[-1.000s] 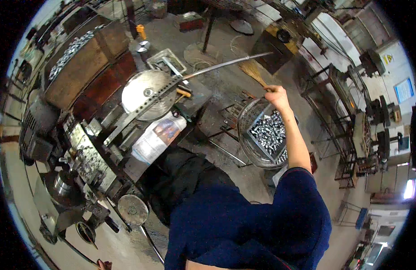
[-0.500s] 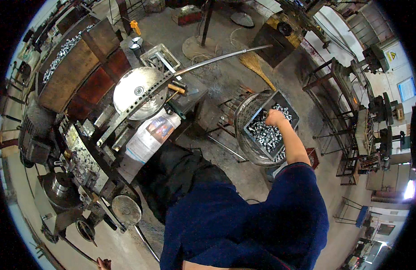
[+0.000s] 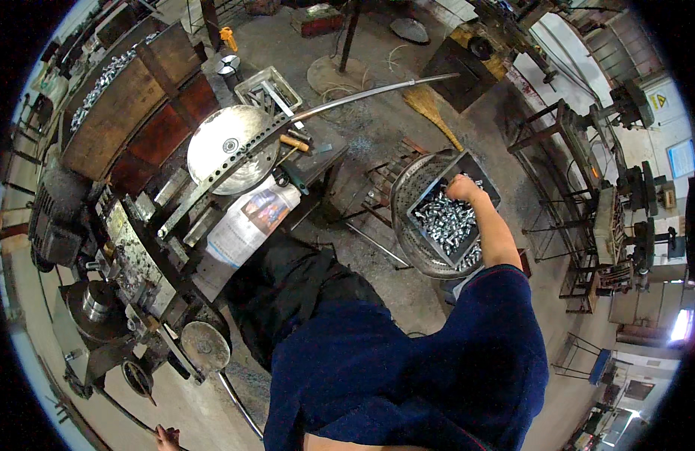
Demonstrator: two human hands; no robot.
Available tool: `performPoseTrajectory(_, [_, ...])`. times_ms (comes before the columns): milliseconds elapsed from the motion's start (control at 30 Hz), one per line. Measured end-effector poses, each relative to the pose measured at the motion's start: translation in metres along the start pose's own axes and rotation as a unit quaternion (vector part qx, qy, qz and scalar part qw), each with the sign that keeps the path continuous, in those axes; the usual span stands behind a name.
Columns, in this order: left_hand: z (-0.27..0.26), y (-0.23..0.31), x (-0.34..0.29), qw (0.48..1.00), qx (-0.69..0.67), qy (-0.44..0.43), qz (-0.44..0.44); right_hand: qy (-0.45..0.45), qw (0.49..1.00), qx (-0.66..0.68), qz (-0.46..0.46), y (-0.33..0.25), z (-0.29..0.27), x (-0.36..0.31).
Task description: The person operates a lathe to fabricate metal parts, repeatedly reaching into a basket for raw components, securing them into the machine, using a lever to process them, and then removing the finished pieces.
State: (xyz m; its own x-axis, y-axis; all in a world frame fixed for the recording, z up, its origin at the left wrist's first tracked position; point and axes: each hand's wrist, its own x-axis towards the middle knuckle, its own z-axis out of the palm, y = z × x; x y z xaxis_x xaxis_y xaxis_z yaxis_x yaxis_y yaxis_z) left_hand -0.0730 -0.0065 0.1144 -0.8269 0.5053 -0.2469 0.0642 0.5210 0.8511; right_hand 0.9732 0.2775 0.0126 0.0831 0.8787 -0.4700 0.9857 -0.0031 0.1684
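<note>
Silvery metal pieces point(image 3: 447, 224) lie beneath the right hand point(image 3: 461, 188), fingers curled, whether gripping any I cannot tell.

Dim and grainy over the shirt point(image 3: 407, 368), blown out at the bright patch point(image 3: 682, 325) far right, gleaming off the metal disc point(image 3: 212, 146), bowed toward black edges.
</note>
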Motion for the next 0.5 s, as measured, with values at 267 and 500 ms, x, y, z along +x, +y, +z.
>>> performPoseTrajectory(267, [-0.013, -0.014, 0.013, 1.0, -0.007, -0.016, 0.003, 0.008, 0.985, 0.124, 0.116, -0.006, 0.002, 0.006])
performPoseTrajectory(500, [-0.009, -0.017, 0.008, 0.999, -0.028, 0.02, 0.008, 0.021, 0.973, 0.167, 0.155, -0.022, -0.018, -0.002])
